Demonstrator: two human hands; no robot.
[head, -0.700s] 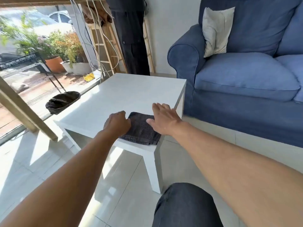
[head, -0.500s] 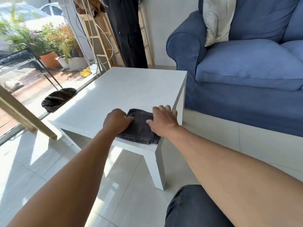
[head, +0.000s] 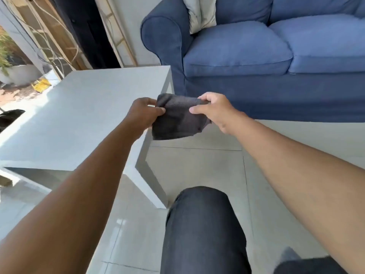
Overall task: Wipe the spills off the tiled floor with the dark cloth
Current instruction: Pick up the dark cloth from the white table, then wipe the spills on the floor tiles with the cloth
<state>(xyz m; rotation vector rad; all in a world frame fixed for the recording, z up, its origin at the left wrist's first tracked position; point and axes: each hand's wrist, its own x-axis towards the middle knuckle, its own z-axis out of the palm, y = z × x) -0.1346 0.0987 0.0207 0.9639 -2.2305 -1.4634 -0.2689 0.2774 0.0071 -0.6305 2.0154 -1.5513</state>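
Note:
The dark cloth (head: 177, 117) hangs in the air just past the near right corner of the white table (head: 79, 107). My left hand (head: 143, 112) pinches its upper left edge and my right hand (head: 214, 109) pinches its upper right edge, so the cloth droops between them. Below it lies the pale tiled floor (head: 197, 167). I see no spill on the tiles in view; my arms and knee hide part of the floor.
A blue sofa (head: 256, 56) with a pale cushion (head: 199, 12) stands close behind the cloth. My knee in dark trousers (head: 201, 224) is at the bottom centre. A black bag (head: 9, 117) and wooden frames (head: 65, 36) are at the left.
Both hands closed on the cloth and lifted it off the table, carrying it to the right past the table's corner. The view swung right and down.

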